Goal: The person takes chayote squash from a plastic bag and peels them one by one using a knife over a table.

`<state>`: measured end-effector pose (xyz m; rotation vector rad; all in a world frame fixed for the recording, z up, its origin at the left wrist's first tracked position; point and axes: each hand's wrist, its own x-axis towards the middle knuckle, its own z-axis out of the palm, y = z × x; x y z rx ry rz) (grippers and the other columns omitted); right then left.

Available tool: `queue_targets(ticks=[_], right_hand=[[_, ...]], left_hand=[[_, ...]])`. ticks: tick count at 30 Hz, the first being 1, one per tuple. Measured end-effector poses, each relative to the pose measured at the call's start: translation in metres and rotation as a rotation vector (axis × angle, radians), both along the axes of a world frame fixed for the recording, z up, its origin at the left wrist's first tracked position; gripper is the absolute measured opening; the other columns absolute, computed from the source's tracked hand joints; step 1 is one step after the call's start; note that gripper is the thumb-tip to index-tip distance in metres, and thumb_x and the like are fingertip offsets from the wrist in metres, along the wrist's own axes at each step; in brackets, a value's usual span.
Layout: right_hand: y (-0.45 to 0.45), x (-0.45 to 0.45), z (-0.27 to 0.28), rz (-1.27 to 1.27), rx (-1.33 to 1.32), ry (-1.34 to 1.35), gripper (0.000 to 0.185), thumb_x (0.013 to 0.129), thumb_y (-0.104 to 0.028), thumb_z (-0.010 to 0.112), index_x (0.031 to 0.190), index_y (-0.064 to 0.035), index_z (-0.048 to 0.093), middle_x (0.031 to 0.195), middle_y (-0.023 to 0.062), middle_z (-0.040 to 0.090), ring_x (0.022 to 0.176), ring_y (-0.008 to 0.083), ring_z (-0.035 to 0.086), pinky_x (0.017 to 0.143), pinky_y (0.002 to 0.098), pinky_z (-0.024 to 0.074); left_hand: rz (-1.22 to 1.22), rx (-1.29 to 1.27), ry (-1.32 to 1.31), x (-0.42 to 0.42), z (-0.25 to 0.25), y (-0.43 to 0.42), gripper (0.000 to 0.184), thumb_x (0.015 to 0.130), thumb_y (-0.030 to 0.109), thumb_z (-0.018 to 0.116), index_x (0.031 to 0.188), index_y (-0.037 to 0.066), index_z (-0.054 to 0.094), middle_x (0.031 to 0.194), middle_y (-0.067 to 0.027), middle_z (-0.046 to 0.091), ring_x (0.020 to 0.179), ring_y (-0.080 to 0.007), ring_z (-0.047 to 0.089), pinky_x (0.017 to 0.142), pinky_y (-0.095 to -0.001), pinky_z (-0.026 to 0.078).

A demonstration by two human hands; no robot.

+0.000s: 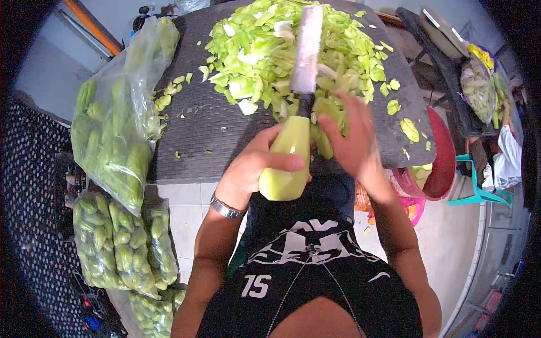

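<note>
A peeled pale green vegetable (286,163) is in my left hand (253,163), thumb across its front, over the near edge of the dark table. A knife with a wide, smeared blade (307,50) points away from me, its dark handle meeting the top of the vegetable; whether the handle is held is hidden. To the right of the vegetable, my right hand (355,132) is raised with its fingers apart and slightly blurred, holding nothing visible. Beyond both hands lies a large heap of green and whitish peels (248,56).
On the left, a clear bag of green vegetables (112,124) leans by the dark table (191,135), with more filled bags (93,236) below. A red basin (442,152) stands at the right. Beyond a teal stool (479,191), another person's arm and white clothing (508,155) show.
</note>
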<state>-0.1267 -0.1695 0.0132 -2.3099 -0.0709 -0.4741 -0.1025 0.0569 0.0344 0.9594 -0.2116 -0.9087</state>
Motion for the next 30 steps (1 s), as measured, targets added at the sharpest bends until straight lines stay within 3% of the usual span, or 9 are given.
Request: queue_targets(ticks=[2,5,11,14,17,23,26,29,30], right_hand=[[-0.015,-0.032,-0.008,-0.218,-0.556,-0.182,0.105,0.082,-0.06,0.075,0.15,0.0061,0.031,0.149,0.0348,0.041,0.14,0.0506,0.038,0.116,0.0563,0.0301],[-0.012,-0.054,-0.042,-0.215,-0.588,0.229,0.134,0.068,-0.075,0.076,0.154,0.0115,0.02,0.156,0.0384,0.023,0.147,0.0555,0.018,0.12,0.0609,0.0154],[0.042,0.014,-0.045,-0.163,-0.527,0.229,0.14,0.065,-0.083,0.07,0.155,0.0111,0.017,0.153,0.0439,0.021,0.143,0.0616,0.018,0.119,0.066,0.0148],[0.063,0.067,-0.038,-0.106,-0.462,0.374,0.13,0.073,-0.069,0.076,0.158,0.0049,0.011,0.154,0.0439,0.012,0.145,0.063,0.008,0.12,0.0653,0.0086],[0.088,0.143,-0.087,-0.201,-0.738,0.06,0.119,0.082,-0.057,0.073,0.16,0.0015,0.005,0.156,0.0449,0.004,0.145,0.0641,0.003,0.119,0.0668,0.0053],[0.145,0.234,-0.016,-0.201,-0.396,0.41,0.117,0.081,-0.043,0.077,0.161,-0.0034,0.001,0.154,0.0484,-0.012,0.14,0.0718,0.008,0.11,0.0706,0.0297],[0.156,0.265,-0.002,-0.17,-0.542,0.208,0.091,0.082,-0.038,0.075,0.152,0.0023,0.034,0.15,0.0453,0.029,0.139,0.0611,0.032,0.106,0.073,0.0343],[0.123,0.281,0.076,0.425,-0.805,0.444,0.078,0.075,-0.043,0.082,0.133,0.0036,0.06,0.131,0.034,0.06,0.126,0.0461,0.058,0.101,0.0658,0.0453],[0.119,0.278,0.079,0.275,-0.879,0.288,0.065,0.071,-0.051,0.084,0.11,-0.0017,0.069,0.115,0.0161,0.071,0.101,0.0349,0.07,0.088,0.0452,0.0552]], left_hand=[[0.144,0.161,-0.15,0.002,-0.006,0.007,0.059,0.071,0.008,0.085,0.123,0.0,0.058,0.097,-0.0088,0.067,0.082,-0.0193,0.069,0.074,-0.0321,0.057],[0.265,0.303,-0.267,0.015,0.001,0.024,0.061,0.068,0.003,0.09,0.121,0.002,0.06,0.099,-0.0041,0.066,0.086,-0.0131,0.065,0.076,-0.0289,0.055],[0.384,0.309,-0.336,0.03,0.013,0.057,0.064,0.067,0.005,0.092,0.122,0.002,0.059,0.098,-0.0024,0.066,0.085,-0.0132,0.066,0.075,-0.0295,0.055],[0.441,0.289,-0.333,0.032,0.023,0.06,0.068,0.067,0.005,0.093,0.125,0.002,0.059,0.096,-0.0027,0.066,0.084,-0.0137,0.066,0.074,-0.0305,0.056],[0.484,0.282,-0.299,0.033,0.018,0.069,0.066,0.068,0.004,0.092,0.125,0.002,0.058,0.094,-0.0034,0.067,0.082,-0.0146,0.067,0.072,-0.0308,0.056],[0.502,0.29,-0.22,0.036,0.012,0.081,0.062,0.07,0.0,0.087,0.124,0.002,0.057,0.092,-0.0045,0.067,0.08,-0.0156,0.067,0.071,-0.0309,0.056],[0.513,0.285,-0.173,0.033,0.011,0.088,0.062,0.071,0.0,0.086,0.125,0.001,0.057,0.093,-0.0053,0.067,0.08,-0.0159,0.067,0.07,-0.0312,0.056],[0.528,0.284,-0.167,0.03,0.013,0.094,0.063,0.07,0.001,0.086,0.126,0.001,0.057,0.095,-0.0063,0.067,0.081,-0.0165,0.068,0.07,-0.0319,0.057],[0.538,0.283,-0.178,0.029,0.013,0.096,0.064,0.07,0.002,0.086,0.126,0.0,0.057,0.096,-0.0067,0.067,0.081,-0.0168,0.068,0.07,-0.0321,0.057]])
